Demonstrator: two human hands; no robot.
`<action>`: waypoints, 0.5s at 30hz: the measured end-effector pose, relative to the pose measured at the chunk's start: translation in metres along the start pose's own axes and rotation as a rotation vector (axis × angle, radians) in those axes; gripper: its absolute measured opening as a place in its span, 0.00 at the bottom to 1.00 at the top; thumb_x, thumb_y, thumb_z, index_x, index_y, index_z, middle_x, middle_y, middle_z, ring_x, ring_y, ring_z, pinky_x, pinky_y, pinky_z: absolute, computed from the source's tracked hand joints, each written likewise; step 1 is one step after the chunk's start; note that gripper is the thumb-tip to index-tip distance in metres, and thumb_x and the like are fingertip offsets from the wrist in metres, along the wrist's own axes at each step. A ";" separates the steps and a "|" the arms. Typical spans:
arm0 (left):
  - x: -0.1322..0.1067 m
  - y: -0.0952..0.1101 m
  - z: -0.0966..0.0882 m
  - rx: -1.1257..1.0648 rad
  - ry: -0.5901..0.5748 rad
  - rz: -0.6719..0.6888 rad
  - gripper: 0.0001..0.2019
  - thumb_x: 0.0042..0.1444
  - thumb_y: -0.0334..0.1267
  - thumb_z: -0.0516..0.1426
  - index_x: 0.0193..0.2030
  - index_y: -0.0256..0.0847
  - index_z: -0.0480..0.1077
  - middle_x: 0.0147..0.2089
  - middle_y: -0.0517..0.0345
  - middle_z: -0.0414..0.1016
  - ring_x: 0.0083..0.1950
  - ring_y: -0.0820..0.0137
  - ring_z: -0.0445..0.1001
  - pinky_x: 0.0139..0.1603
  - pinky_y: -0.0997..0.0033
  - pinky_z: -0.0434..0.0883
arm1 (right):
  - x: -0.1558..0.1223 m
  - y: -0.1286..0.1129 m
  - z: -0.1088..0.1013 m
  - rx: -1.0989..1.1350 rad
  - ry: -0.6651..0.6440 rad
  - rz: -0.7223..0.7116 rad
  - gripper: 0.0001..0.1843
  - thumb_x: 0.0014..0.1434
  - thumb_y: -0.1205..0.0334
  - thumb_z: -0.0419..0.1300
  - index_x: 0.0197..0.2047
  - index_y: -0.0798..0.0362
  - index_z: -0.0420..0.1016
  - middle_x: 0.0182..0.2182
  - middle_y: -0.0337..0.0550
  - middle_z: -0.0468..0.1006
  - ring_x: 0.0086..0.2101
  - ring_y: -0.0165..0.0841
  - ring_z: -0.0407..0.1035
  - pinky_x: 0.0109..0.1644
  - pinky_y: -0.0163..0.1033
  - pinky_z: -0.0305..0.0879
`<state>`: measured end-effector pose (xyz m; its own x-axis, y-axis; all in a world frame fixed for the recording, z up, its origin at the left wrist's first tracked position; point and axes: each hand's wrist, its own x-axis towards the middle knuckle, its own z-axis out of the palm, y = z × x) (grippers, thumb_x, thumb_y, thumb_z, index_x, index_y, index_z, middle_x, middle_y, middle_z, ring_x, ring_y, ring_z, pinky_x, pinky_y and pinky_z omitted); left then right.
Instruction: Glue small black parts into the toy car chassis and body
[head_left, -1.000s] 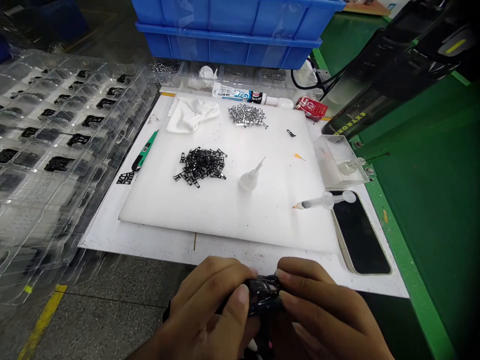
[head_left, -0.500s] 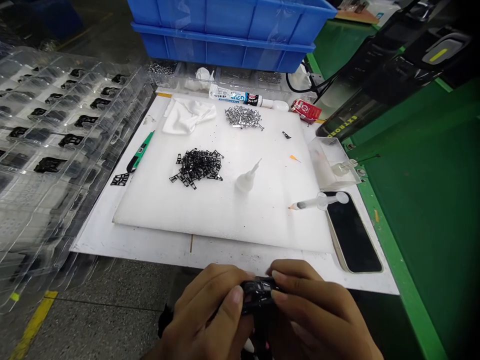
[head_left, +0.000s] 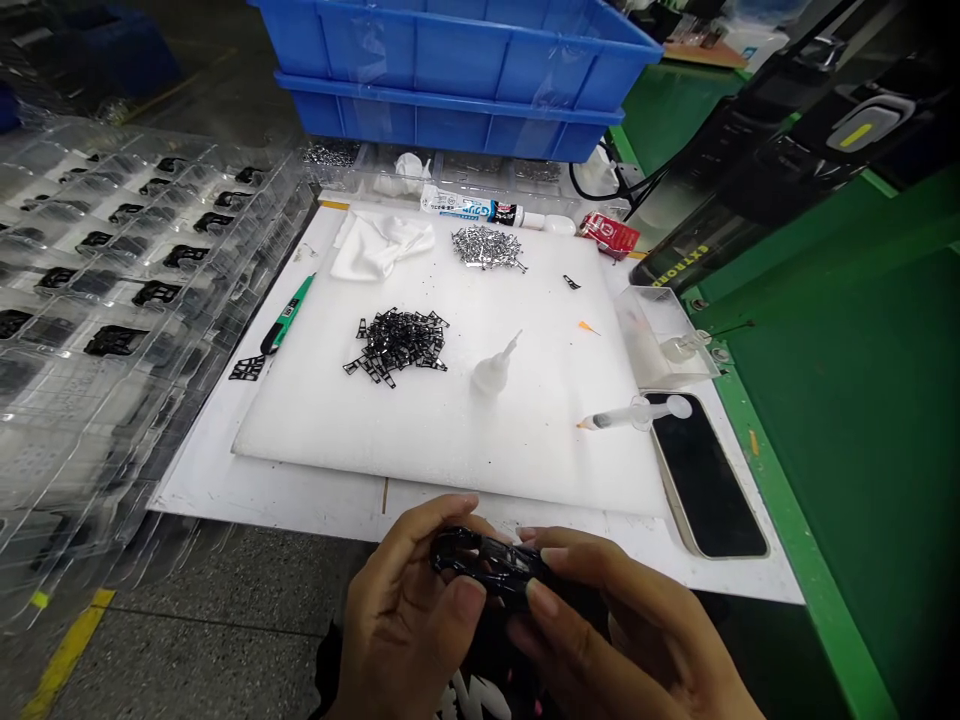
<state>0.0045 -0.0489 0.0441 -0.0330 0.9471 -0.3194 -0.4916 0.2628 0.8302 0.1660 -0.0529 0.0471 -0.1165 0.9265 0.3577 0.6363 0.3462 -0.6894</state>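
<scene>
Between both hands, just off the table's front edge, is a glossy black plastic part (head_left: 491,562) with a looped left end. My left hand (head_left: 409,610) grips its left side, the thumb in front and fingers behind. On its right end press the fingertips of my right hand (head_left: 622,610), closed round it. The part's right end is partly hidden by those fingers. Beyond the hands, a white foam sheet (head_left: 420,440) carries a heap of small black frame pieces (head_left: 401,343), a heap of small silver pieces (head_left: 487,247) and a white nozzle bottle (head_left: 491,373).
A syringe (head_left: 630,412) rests partly on a phone (head_left: 709,480) at the right. Clear trays (head_left: 67,400) holding black parts are stacked left. Blue bins (head_left: 457,70) stand at the back. A green cutter knife (head_left: 289,315) lies by the foam's left edge.
My left hand has opened out and shifted its hold, so more of the black part's left loop shows. The right fingers stay on its right end. The view has tilted slightly.
</scene>
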 end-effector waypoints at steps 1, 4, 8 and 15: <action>0.001 0.001 -0.001 -0.005 -0.006 -0.017 0.13 0.60 0.41 0.66 0.51 0.48 0.78 0.44 0.59 0.84 0.45 0.72 0.83 0.47 0.82 0.80 | -0.002 0.001 -0.001 0.021 0.000 0.016 0.18 0.63 0.68 0.64 0.55 0.45 0.78 0.42 0.44 0.81 0.41 0.39 0.81 0.39 0.32 0.83; 0.004 0.005 -0.005 0.022 -0.039 -0.029 0.14 0.58 0.40 0.68 0.51 0.47 0.79 0.48 0.57 0.84 0.49 0.69 0.83 0.52 0.79 0.80 | -0.006 0.002 -0.005 -0.041 -0.026 -0.023 0.17 0.64 0.70 0.63 0.55 0.45 0.78 0.49 0.44 0.79 0.46 0.36 0.80 0.52 0.32 0.79; 0.006 0.012 -0.009 0.085 -0.110 0.024 0.14 0.59 0.34 0.67 0.52 0.48 0.79 0.50 0.58 0.84 0.52 0.67 0.82 0.55 0.77 0.80 | 0.000 0.001 -0.014 -0.092 -0.063 -0.081 0.21 0.63 0.69 0.65 0.59 0.48 0.74 0.55 0.44 0.75 0.50 0.32 0.78 0.59 0.29 0.73; 0.016 0.002 -0.033 0.320 -0.353 0.077 0.21 0.58 0.39 0.68 0.59 0.47 0.75 0.54 0.51 0.82 0.56 0.61 0.81 0.58 0.69 0.80 | 0.008 0.008 -0.038 -0.155 -0.217 -0.080 0.22 0.67 0.52 0.62 0.61 0.49 0.72 0.47 0.40 0.82 0.42 0.32 0.81 0.48 0.22 0.75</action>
